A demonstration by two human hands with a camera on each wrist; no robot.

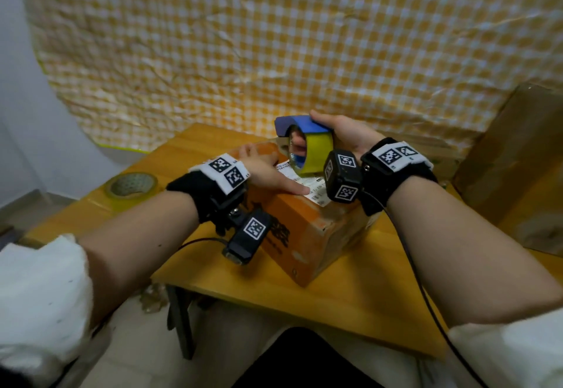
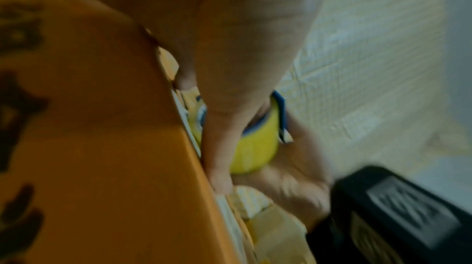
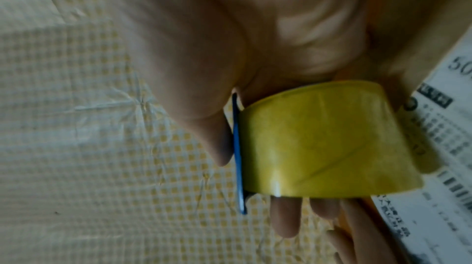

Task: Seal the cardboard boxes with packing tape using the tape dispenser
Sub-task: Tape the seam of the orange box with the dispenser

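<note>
An orange cardboard box with black print and a white shipping label sits on the wooden table. My left hand lies flat on the box top, fingers straight. My right hand grips a blue tape dispenser loaded with a yellow tape roll, held over the box's far top. In the right wrist view the thumb presses the blue frame and fingers pass through the roll. In the left wrist view the left hand rests along the box edge, the roll behind.
A spare roll of clear tape lies on the table at the left. A large brown box stands at the right. A yellow checked cloth hangs behind. Cables run from both wrist cameras.
</note>
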